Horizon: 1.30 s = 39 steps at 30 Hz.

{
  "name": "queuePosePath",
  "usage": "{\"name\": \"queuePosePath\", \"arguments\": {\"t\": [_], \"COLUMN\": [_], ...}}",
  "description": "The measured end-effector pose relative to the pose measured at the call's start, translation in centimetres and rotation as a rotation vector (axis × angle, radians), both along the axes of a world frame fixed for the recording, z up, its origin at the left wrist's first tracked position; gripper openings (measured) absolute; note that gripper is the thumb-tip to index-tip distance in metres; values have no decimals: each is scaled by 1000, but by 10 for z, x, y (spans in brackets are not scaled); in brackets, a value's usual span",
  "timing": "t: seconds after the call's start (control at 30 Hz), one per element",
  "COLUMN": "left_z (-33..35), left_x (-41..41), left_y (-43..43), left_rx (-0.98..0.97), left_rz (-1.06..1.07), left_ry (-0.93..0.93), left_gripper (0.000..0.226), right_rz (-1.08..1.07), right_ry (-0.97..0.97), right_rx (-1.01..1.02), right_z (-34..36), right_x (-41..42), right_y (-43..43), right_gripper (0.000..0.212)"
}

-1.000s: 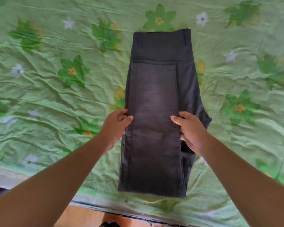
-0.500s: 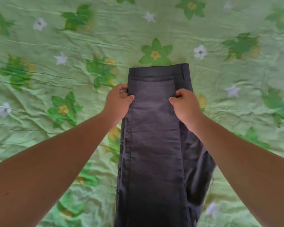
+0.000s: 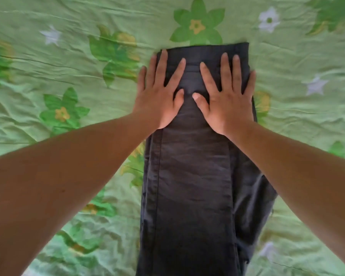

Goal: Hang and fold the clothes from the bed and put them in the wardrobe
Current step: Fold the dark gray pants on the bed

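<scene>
Trousers [image 3: 189, 176], dark and folded lengthwise into a long strip, lie flat on the sheet [image 3: 68, 56], waistband at the far end and the near end running out of the bottom of the view. The left hand [image 3: 159, 96] rests palm down on the strip just below the waistband, its fingers [image 3: 163, 62] straight and spread wide. The two outer ones reach over the left edge onto the sheet. The right hand [image 3: 227, 98] lies flat beside it in the same way, fingers straight and fanned, the little finger at the right edge of the cloth. Neither hand grips anything. The thumbs point toward each other over the middle, near but apart. The sheet is green, wrinkled and printed with flowers and pale stars. The right forearm crosses over the right side of the strip.
</scene>
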<state>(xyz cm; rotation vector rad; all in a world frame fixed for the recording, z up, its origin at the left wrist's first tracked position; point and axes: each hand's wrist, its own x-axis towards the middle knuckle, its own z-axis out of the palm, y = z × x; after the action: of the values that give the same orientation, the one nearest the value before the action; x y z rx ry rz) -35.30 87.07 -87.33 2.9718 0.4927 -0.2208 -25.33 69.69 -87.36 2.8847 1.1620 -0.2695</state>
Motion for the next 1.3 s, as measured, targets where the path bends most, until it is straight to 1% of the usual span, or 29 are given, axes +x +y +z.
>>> {"name": "queuePosePath", "arguments": {"t": [0.1, 0.17, 0.27, 0.33, 0.4, 0.47, 0.53, 0.67, 0.73, 0.8, 0.83, 0.9, 0.97, 1.0, 1.03, 1.07, 1.1, 1.13, 1.17, 1.2, 1.27, 1.3], "left_z": [16, 27, 34, 34, 33, 32, 34, 45, 56, 65, 67, 74, 76, 77, 77, 79, 81, 82, 82, 82, 79, 77], "left_x": [-8, -35, -119, -189, -249, -292, -317, -338, -339, -335, -333, -326, -317, -314, -313, -314, -317, -321, -326, -329, -329, -327], "left_y": [-4, -19, -66, -94, -109, -119, -126, -140, -141, -140, -141, -145, -149, -148, -147, -145, -142, -139, -134, -130, -121, -117], "left_rx": [5, 15, -35, -41, -37, -35, -38, -66, -80, -161, -267, -618, -879, -969, -1031, -1050, -1025, -960, -853, -718, -510, -455], "left_rz": [0, -16, -159, -226, -218, -180, -146, -135, -115, -15, 66, 292, 525, 614, 655, 624, 536, 416, 277, 137, -90, -166], "left_ry": [25, -10, -18, 34, 88, 117, 150, 224, 238, 178, 125, 51, 48, 50, 52, 50, 45, 38, 17, -23, -84, -99], "left_gripper": [68, 73, 75, 72, 70, 69, 69, 73, 75, 71, 68, 59, 48, 50, 55, 62, 68, 73, 76, 75, 66, 62], "right_rz": [20, 121, 312, 375, 370, 323, 276, 217, 153, 40, -48, -299, -546, -642, -721, -795, -849, -837, -735, -575, -207, -22], "right_ry": [-9, -38, -31, -4, 27, 39, 71, 121, 131, 172, 199, 281, 476, 595, 737, 895, 1047, 1159, 1167, 1083, 768, 613], "right_rx": [13, 19, 41, 41, 28, -11, -45, -91, -84, -24, 28, 175, 331, 386, 430, 489, 529, 531, 501, 450, 367, 353], "right_z": [11, 18, 24, 25, 25, 23, 23, 28, 35, 45, 50, 60, 70, 73, 77, 81, 85, 89, 91, 93, 96, 98], "right_x": [-10, -36, -105, -157, -199, -228, -246, -276, -290, -297, -300, -304, -299, -294, -288, -281, -275, -271, -268, -265, -259, -254], "right_y": [-11, -33, -84, -126, -166, -198, -218, -237, -242, -239, -236, -229, -223, -222, -221, -221, -222, -226, -232, -237, -240, -240], "right_gripper": [70, 73, 76, 75, 75, 74, 73, 81, 80, 73, 68, 60, 49, 44, 44, 51, 60, 68, 74, 75, 69, 65]}}
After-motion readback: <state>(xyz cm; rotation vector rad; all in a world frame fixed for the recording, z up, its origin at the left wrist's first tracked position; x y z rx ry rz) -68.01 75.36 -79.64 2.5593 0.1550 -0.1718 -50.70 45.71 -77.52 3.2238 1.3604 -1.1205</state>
